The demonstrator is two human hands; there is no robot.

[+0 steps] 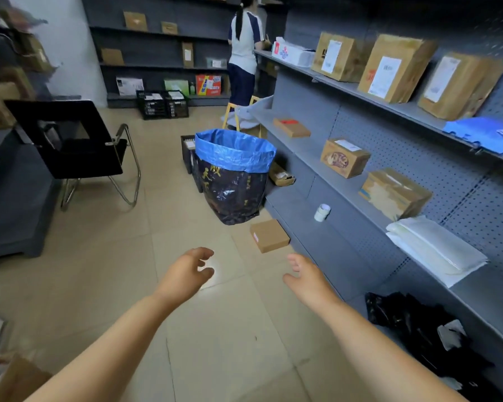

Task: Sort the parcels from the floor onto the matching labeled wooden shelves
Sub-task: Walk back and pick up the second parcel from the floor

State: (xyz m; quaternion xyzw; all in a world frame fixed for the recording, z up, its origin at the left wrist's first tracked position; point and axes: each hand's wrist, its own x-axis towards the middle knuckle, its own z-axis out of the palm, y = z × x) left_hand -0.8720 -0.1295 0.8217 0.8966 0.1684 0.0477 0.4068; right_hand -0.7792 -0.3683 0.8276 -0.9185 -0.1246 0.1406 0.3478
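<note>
A small flat cardboard parcel [269, 235] lies on the tiled floor beside the foot of the grey shelf unit [343, 181]. My left hand [186, 271] and my right hand [305, 275] reach forward over the floor just short of it, both empty with fingers spread and curled. A large dark sack with a blue liner [233, 175] stands behind the parcel; what it holds is hidden. Another brown parcel [280, 175] leans between the sack and the shelf. Several boxes stand on the shelves at right.
A black cantilever chair [79, 146] stands at left. Black crates [161, 104] sit by the far shelves, where a person [244, 50] stands. A black plastic bag [418, 323] lies on the lowest shelf at right. A tape roll [322, 212] rests on a shelf edge.
</note>
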